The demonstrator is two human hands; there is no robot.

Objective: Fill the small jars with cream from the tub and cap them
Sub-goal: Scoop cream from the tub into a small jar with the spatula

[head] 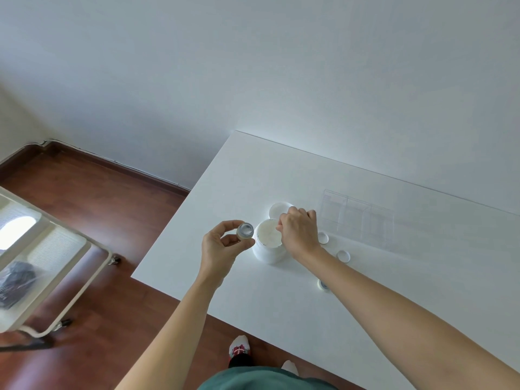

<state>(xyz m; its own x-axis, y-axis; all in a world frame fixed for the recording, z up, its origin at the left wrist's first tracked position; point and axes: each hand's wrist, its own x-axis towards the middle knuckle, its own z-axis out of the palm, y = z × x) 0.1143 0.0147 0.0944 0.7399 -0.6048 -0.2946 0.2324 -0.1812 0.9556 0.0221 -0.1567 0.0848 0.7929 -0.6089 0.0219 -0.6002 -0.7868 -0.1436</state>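
Observation:
A white tub of cream [267, 250] stands open on the white table [365, 291], its round lid [279, 209] lying just behind it. My left hand [222, 246] holds a small clear jar [244, 231] tilted beside the tub's left rim, mouth facing me. My right hand [299, 233] hovers over the tub's right rim with fingers pinched together; what they pinch is hidden. A second small jar [323, 285] peeks out from under my right forearm. Two small white caps [323, 237] [343, 256] lie right of the tub.
A clear plastic organizer with compartments [357, 218] stands behind the caps. The table's left edge runs close to the tub. A white rolling cart [42, 257] stands on the wooden floor at the left. My feet show below the table's near edge.

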